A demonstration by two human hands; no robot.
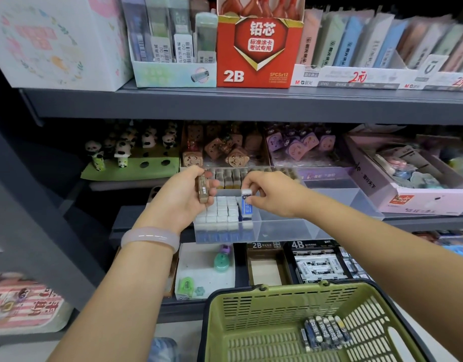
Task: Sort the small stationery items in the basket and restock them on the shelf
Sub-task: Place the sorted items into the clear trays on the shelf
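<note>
The right hand [271, 193] pinches a blue-sleeved eraser [246, 203] upright, long axis vertical, its slot in the clear tray [285, 228] directly below the fingers; the left hand [183, 194] grips a brown eraser [203, 189].

Two bare forearms, no sleeves in view, left wrist – pale translucent bangle [150, 236], smooth, rounded

Basket [251, 304]: olive green, slotted walls, dark rim. Erasers in basket [326, 333]: dark blue and white sleeves. Eraser [246, 203] pinched by the right hand [272, 193]: blue sleeve, white tip. Item [203, 190] gripped by the left hand [183, 198]: brown. Clear tray [290, 226]: colourless, holding rows of white-topped erasers [221, 211]. Lead box [259, 52]: red, white "2B". Shelf [251, 103]: dark grey. Bracelet [150, 237]: pale lilac. Panda figures [122, 150]: black and white, on a green stand [136, 165].
</note>
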